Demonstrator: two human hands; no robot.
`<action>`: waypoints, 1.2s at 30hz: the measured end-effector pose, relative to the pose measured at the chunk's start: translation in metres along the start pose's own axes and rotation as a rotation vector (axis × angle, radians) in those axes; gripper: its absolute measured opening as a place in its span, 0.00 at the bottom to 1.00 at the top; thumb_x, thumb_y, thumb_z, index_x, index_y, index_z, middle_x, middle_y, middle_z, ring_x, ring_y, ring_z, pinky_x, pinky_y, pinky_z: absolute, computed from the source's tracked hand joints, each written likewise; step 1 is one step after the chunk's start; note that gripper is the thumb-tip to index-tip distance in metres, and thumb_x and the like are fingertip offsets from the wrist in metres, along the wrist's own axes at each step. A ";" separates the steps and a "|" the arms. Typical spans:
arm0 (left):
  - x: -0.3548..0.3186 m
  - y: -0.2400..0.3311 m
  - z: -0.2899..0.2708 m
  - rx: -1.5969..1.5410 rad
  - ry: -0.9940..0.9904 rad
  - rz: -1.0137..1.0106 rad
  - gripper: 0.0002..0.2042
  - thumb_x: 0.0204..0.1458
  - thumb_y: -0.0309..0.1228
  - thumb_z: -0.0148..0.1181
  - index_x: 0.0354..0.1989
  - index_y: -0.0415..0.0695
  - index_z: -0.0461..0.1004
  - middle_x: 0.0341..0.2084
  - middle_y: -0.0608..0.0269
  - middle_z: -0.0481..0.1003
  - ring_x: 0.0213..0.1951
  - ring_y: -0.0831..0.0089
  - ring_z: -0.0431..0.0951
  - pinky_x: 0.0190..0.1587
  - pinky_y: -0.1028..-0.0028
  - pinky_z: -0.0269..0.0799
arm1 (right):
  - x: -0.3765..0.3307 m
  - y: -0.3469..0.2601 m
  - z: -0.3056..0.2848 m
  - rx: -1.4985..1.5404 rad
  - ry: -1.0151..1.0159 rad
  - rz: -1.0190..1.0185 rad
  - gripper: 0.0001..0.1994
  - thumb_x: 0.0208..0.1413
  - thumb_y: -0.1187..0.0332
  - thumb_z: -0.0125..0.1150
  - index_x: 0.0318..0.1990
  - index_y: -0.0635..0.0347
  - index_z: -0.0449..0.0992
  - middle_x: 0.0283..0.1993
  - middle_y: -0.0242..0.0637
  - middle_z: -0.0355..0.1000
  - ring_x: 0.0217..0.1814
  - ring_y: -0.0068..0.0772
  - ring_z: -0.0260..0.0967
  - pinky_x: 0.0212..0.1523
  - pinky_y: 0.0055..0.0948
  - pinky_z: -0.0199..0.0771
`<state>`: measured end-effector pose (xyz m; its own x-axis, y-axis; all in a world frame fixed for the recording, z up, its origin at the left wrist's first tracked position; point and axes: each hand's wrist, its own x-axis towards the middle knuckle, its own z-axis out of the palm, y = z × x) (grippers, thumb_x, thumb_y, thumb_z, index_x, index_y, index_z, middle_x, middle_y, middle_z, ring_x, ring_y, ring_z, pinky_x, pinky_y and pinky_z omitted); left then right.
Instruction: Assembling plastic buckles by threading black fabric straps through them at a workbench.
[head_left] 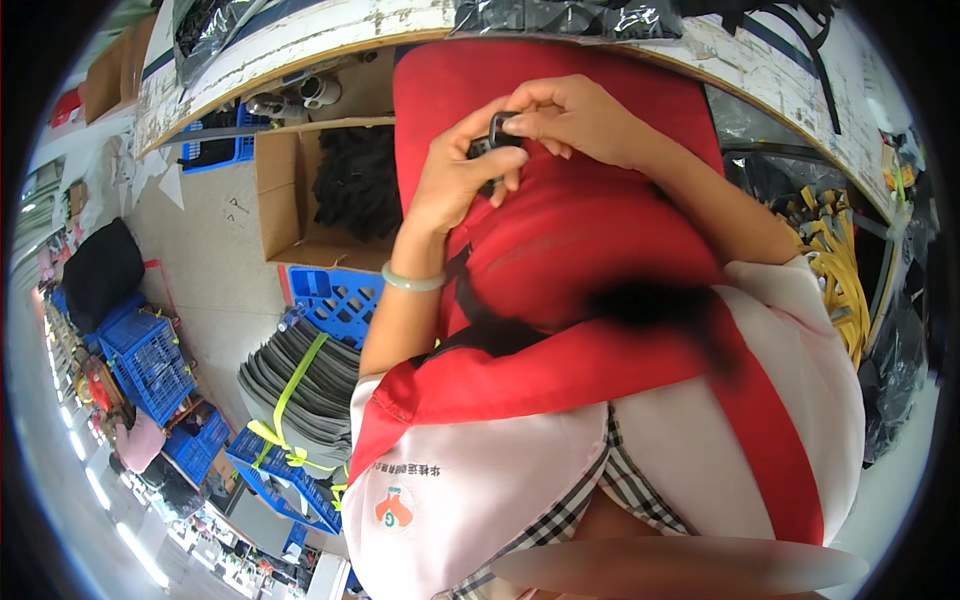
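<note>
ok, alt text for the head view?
A person's left hand and right hand hold a small black part over a red apron. To the left, an open cardboard box holds black pieces, near a strapped stack of grey sheets; a worn white worktable curves across the top.

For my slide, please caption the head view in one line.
Left hand and right hand handling a small black object above a red apron, beside an open cardboard box.

A head-worn fisheye looks down at the hands [452,178] from nearby; its lower edge seems blurred.
</note>
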<state>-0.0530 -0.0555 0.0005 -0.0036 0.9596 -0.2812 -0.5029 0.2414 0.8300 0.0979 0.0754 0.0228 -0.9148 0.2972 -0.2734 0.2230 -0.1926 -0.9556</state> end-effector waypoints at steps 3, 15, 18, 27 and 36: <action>0.005 -0.002 -0.007 -0.262 -0.018 -0.112 0.22 0.60 0.43 0.52 0.49 0.33 0.70 0.25 0.60 0.74 0.21 0.73 0.75 0.16 0.82 0.67 | -0.012 0.010 -0.016 0.073 0.125 0.048 0.09 0.59 0.66 0.56 0.41 0.62 0.75 0.24 0.28 0.69 0.23 0.15 0.65 0.25 0.15 0.65; 0.041 -0.011 0.023 -0.341 -0.177 -0.314 0.12 0.61 0.36 0.50 0.36 0.37 0.69 0.30 0.58 0.71 0.31 0.66 0.75 0.19 0.76 0.72 | -0.062 -0.007 -0.111 -0.840 0.695 -0.344 0.11 0.57 0.61 0.56 0.46 0.49 0.77 0.42 0.36 0.73 0.43 0.41 0.72 0.44 0.34 0.71; 0.045 -0.016 0.022 -0.435 -0.154 -0.312 0.14 0.62 0.38 0.47 0.39 0.37 0.70 0.31 0.58 0.70 0.39 0.62 0.73 0.26 0.71 0.77 | -0.085 -0.013 -0.206 -1.123 0.994 -0.411 0.10 0.56 0.63 0.59 0.44 0.52 0.77 0.43 0.32 0.73 0.46 0.36 0.70 0.47 0.31 0.69; 0.062 -0.023 0.017 -0.437 -0.114 -0.427 0.16 0.60 0.40 0.51 0.44 0.37 0.69 0.29 0.62 0.68 0.33 0.67 0.72 0.26 0.71 0.70 | -0.057 0.031 -0.319 -1.408 1.204 -0.306 0.13 0.52 0.57 0.61 0.41 0.50 0.78 0.48 0.38 0.70 0.53 0.45 0.65 0.53 0.42 0.64; 0.063 -0.022 0.018 -0.562 -0.058 -0.398 0.16 0.62 0.40 0.47 0.51 0.42 0.69 0.30 0.64 0.68 0.37 0.66 0.70 0.30 0.70 0.72 | -0.084 0.059 -0.236 -1.277 1.199 -0.357 0.11 0.54 0.59 0.61 0.43 0.48 0.78 0.49 0.33 0.70 0.56 0.39 0.63 0.55 0.39 0.62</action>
<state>-0.0269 0.0021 -0.0269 0.3126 0.8232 -0.4739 -0.8282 0.4806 0.2885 0.2678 0.2599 -0.0370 -0.3815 0.7207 0.5788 0.7178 0.6255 -0.3057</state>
